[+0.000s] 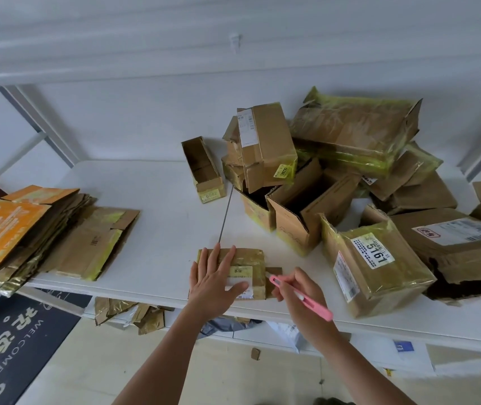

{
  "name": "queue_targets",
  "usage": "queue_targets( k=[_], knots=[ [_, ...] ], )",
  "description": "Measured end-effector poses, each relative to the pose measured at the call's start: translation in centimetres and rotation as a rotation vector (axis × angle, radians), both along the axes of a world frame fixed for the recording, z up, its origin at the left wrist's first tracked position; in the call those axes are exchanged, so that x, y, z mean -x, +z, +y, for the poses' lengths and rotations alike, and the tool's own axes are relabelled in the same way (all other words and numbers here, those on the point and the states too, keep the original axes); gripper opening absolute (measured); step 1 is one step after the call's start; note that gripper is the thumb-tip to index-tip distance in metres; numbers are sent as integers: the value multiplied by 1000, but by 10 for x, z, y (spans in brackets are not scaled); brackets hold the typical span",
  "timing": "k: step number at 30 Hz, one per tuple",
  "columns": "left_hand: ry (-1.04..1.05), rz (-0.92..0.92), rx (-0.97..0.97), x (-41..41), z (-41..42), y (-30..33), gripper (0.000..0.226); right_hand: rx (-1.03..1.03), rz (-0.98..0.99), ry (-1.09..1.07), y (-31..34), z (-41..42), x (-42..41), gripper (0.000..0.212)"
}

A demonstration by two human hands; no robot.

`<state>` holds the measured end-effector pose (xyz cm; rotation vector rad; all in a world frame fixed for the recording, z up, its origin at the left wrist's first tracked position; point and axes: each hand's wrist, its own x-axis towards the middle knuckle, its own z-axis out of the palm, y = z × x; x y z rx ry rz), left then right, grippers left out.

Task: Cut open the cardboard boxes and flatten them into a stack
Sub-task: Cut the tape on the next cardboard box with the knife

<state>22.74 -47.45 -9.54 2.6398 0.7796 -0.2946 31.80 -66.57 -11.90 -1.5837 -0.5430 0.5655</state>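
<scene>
Our left hand [216,283] presses flat on the small box [240,273], fingers spread. Our right hand [297,293] grips the pink cutter [302,298], its tip at the box's right end, nearest the seam

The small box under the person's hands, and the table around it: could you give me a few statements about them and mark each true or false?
1. The left hand lies flat on the small taped box. True.
2. The right hand holds a blue marker. False: it holds a pink cutter, its tip near the box's right end.
3. The flattened stack lies at the left of the table. True.
4. The box marked 5161 is already flattened. False: it still stands in full shape, wrapped in tape.
5. The uncut boxes are piled at the left. False: the pile is at the right.
</scene>
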Motion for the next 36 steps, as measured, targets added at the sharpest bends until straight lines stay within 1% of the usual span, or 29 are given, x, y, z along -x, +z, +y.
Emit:
queue_targets(
  k=[4, 6, 9, 12, 17, 20, 25, 29, 31, 34, 36],
  knots=[
    [-1, -4, -5, 0, 0, 0, 81, 26, -16, 78, 8, -7, -5, 12],
    [-4, 0, -4, -1, 1, 0, 81, 6, 5, 21, 10, -4, -12, 11],
    [-2, -3, 2, -2, 0, 1, 81, -8, -24, -78, 11, 6, -24, 9],
    [5, -6, 2, -1, 1, 1, 81, 21, -18, -57, 10, 19, -24, 9],
    [15, -3, 22, -3, 1, 0, 82, 26, -44, -44, 5, 16, -15, 16],
    [20, -8, 34, -3, 2, -1, 83, 45, -25, -9, 1, 8, -8, 12],
    [35, -14, 47, -6, 4, -1, 83, 28, -28, 70, 4, -7, -1, 10],
    [131, -104, -20, -13, -2, 10, 80, -4, -15, 15, 13, -12, -7, 10],
    [206, -79, -44, -20, -8, 17, 81, -21, -41, -43, 17, -12, -12, 8],
    [346, -2, -63, -26, -14, 25, 90, -38, -66, -77, 17, -13, -13, 7],
    [467, 1, -11, -28, -14, 27, 91, -43, -62, -92, 15, -15, -10, 7]
  ],
)
